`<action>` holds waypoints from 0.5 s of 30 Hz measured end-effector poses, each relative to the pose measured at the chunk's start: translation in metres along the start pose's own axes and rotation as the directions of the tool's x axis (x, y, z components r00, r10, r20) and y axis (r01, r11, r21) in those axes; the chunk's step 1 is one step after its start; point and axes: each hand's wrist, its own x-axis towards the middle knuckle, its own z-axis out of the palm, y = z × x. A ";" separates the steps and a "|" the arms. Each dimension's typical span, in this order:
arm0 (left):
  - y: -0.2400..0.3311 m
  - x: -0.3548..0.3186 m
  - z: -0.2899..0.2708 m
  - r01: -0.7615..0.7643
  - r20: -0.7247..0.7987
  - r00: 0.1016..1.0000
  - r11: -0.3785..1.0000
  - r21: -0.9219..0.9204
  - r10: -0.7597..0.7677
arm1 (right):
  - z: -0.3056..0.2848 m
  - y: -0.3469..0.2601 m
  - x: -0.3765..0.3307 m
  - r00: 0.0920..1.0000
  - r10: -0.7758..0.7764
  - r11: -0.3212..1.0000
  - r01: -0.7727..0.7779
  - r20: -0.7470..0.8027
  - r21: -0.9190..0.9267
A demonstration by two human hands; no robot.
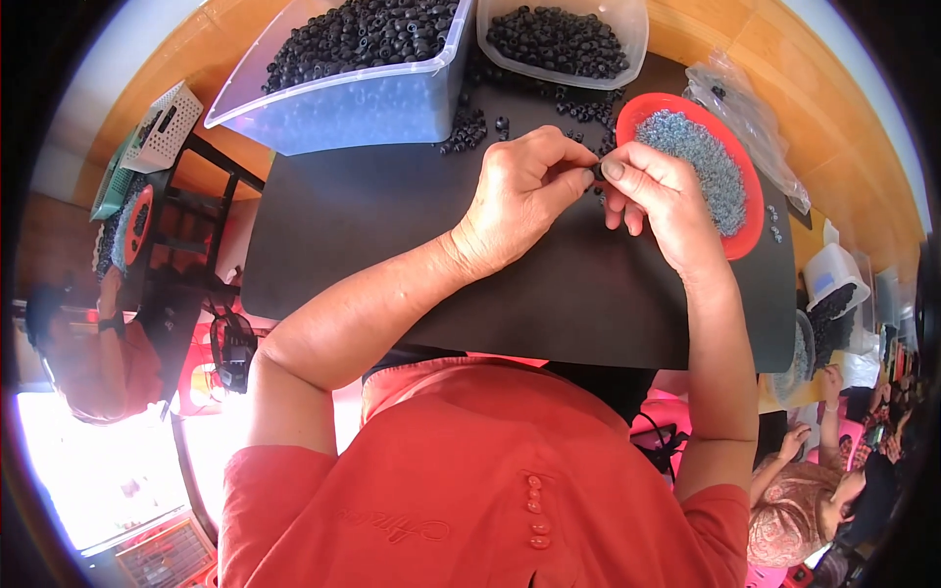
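Over the black mat (412,225), near its far right part, we've got both hands together. Left hand (520,196) is curled, thumb & forefinger pinched shut on a small black ring (597,172); right hand (662,191) meets it from the other side, its thumb & forefinger tips closed on the same ring, other fingers loosely bent underneath. Ring sits just above the mat, between the two hands, mostly hidden by fingertips, so we can't tell if anything else is held w/ it.

Just right of our right hand, touching-close: a red round dish (750,211) heaped w/ tiny grey-blue bits (701,162). Beyond the hands, loose black rings (470,127) are scattered on the mat. At the far edge of the mat stand 2 clear plastic tubs: a big one (343,103) on the left, a smaller one (627,49) on the right, both full of black rings. A crumpled clear plastic bag (745,113) lies right of the dish on the wooden table (833,137).

Far left: a white basket (167,127), a green tray under it & another person (108,363) in red. Lower right: more people (814,500) sit near other tubs. We're wearing a red top (470,490) w/ buttons.
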 end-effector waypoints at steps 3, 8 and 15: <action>0.000 -0.001 0.002 0.036 -0.019 0.999 0.999 -0.025 -0.036 | 0.003 0.000 0.000 0.999 -0.007 1.000 0.007 -0.038 0.007; -0.001 -0.002 0.002 0.182 -0.025 0.982 0.977 -0.109 -0.186 | 0.017 0.002 0.002 0.984 -0.088 0.992 0.101 -0.155 0.080; 0.003 0.003 0.000 0.351 0.044 0.927 0.820 -0.451 -0.373 | 0.020 0.004 0.000 0.960 -0.194 0.980 0.179 -0.201 -0.090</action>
